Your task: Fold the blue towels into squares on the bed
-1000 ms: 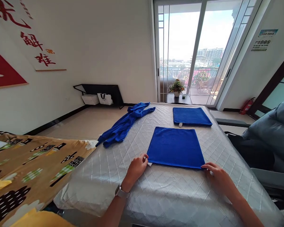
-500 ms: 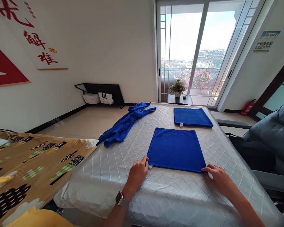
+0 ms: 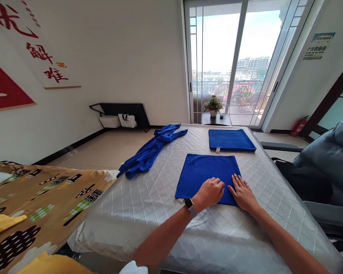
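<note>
A folded blue cloth (image 3: 200, 171) lies flat on the silver quilted cover in front of me. My left hand (image 3: 210, 193), with a watch on its wrist, rests over its near middle part, fingers curled in and no cloth seen bunched in them. Flat on the near right part of the same cloth, my right hand (image 3: 242, 193) has its fingers stretched out and covers the near right corner. A white tag (image 3: 181, 200) peeks from under the near left corner. Just beyond lies another folded blue cloth (image 3: 231, 139), possibly a stack, with its own white tag.
Crumpled blue cloths (image 3: 151, 150) lie along the left edge of the silver-covered bed or table (image 3: 125, 213). A patterned tan cloth (image 3: 54, 194) covers a surface at left. A dark padded chair (image 3: 328, 167) stands at right. A potted plant (image 3: 213, 105) is by the glass door.
My left hand has left the cloth's near left corner and moved right onto its middle. My right hand has gone from pinching the near right corner to lying flat on the cloth.
</note>
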{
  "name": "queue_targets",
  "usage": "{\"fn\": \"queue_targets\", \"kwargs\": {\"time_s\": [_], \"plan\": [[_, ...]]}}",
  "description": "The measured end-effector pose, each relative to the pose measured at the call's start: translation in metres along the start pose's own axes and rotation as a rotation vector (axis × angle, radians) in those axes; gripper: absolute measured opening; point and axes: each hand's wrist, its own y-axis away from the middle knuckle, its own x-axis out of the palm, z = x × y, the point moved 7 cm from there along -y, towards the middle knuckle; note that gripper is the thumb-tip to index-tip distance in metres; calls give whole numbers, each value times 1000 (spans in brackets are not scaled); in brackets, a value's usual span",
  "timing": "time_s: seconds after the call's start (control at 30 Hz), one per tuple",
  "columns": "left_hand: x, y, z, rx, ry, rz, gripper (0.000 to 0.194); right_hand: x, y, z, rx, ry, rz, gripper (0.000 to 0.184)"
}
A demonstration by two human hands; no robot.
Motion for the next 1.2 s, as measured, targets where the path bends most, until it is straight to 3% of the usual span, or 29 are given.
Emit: {"fn": "queue_targets", "kwargs": {"time_s": [0.13,0.23,0.3,0.47,0.6,0.73,0.9,1.03,1.13,1.2], "plan": [[43,-37,-29,148,55,-58,45,13,4,-4,-18,35,23,62],[61,-35,-22,102,39,-41,59,12,4,-4,-19,29,52,62],[61,-21,-7,41,20,-8,65,9,3,-4,-2,24,69,65],[37,44,52,-101,9,107,70,5,0,-2,37,-10,87,72],[15,105,107,-374,-31,175,75,5,1,-3,44,-36,107,74],[10,139,125,-494,-30,212,80,4,2,-4,50,-45,154,75],[11,143,120,-499,-6,209,77,-7,-18,-6,82,-38,189,73],[-7,132,128,-535,30,251,68,-17,-48,-1,72,-32,127,71],[-27,110,135,-631,-5,289,57,-11,-63,-2,103,-33,108,71],[-31,82,129,-631,-40,256,54,-3,-66,-5,126,-42,95,71]]}}
